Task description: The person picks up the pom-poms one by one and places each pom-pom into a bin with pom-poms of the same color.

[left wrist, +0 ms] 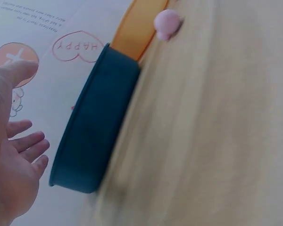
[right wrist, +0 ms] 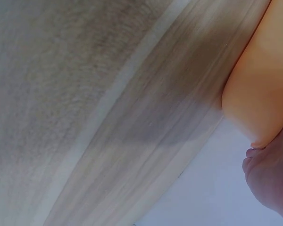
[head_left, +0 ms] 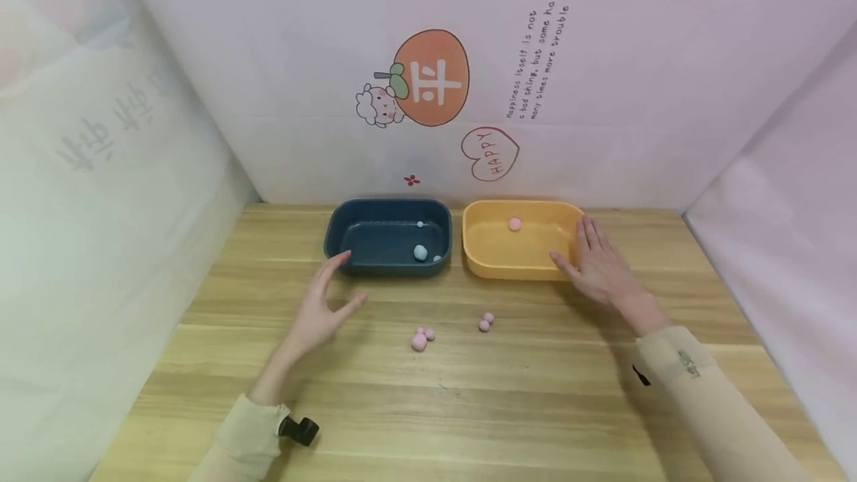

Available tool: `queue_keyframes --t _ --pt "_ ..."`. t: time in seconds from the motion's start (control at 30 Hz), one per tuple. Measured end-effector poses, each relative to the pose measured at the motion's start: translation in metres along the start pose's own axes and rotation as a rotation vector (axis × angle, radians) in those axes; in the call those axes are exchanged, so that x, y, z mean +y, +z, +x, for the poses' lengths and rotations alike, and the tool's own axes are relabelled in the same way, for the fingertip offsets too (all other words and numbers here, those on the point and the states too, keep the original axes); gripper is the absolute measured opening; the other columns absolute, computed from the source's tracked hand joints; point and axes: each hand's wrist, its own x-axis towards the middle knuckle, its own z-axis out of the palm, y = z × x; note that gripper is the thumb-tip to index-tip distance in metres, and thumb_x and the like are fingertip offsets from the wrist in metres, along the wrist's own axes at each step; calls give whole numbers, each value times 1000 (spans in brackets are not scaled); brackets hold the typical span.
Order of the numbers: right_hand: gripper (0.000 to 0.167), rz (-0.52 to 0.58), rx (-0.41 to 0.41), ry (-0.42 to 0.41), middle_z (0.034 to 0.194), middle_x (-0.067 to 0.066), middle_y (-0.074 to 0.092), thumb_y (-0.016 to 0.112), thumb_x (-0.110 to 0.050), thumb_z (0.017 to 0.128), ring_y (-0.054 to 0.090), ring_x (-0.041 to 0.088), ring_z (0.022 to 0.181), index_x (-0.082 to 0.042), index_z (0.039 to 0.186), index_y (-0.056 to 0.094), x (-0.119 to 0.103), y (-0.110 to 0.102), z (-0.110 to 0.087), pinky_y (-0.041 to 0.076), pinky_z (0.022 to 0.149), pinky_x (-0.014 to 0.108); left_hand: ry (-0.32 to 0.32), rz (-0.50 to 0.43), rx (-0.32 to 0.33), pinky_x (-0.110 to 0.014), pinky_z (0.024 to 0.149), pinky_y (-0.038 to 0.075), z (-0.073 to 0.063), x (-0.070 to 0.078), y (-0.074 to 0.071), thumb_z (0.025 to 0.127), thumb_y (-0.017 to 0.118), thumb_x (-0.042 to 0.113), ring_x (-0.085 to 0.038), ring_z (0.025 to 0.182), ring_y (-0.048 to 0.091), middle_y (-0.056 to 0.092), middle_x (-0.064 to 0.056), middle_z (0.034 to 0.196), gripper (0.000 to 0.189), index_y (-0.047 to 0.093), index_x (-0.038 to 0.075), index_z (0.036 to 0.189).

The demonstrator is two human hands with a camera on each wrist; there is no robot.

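My right hand (head_left: 602,266) lies against the right end of a yellow tray (head_left: 512,272), its fingers straight along the outer wall and the thumb at the front rim. One pink ball (head_left: 514,224) sits inside that tray. At the near left corner of a dark blue tray (head_left: 395,271), my left hand (head_left: 320,311) is spread with nothing in its grasp, thumb apart from the fingers. Pale blue balls of different sizes, the largest a light blue ball (head_left: 420,252), lie in the blue tray's right part. In the left wrist view the left hand (left wrist: 14,155) shows its palm beside the blue tray (left wrist: 101,117).
On the wood-grain table (head_left: 469,422), a cluster of pink balls (head_left: 419,341) and a pair of small pink balls (head_left: 485,325) lie in front of the trays. Behind stands a printed white backdrop (head_left: 301,95); pale cloths hang on both sides.
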Motion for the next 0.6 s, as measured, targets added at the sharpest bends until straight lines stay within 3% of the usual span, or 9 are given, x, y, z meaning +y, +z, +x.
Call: queue_keyframes --t 0.17,0.4,0.6 --pt "102 11 -2 -2 179 33 -15 31 -63 115 -3 57 168 15 167 -8 0 -1 1 4 140 65 36 -31 -29 -69 129 35 -7 -1 17 91 87 7 -48 153 48 54 -24 162 76 51 -2 157" --pt "102 9 -9 2 179 33 -15 30 -64 115 -4 56 169 15 168 -9 0 -2 2 3 140 64 8 -18 -217 -60 122 49 -12 2 40 90 91 16 -36 137 63 68 -14 143 62 62 3 144" --pt "101 6 -8 1 179 34 -14 30 -64 115 -3 56 169 15 168 -7 0 -1 2 4 140 64 -32 -32 -312 -40 108 59 -18 3 56 90 92 21 -24 116 69 73 -7 121 44 70 7 125"
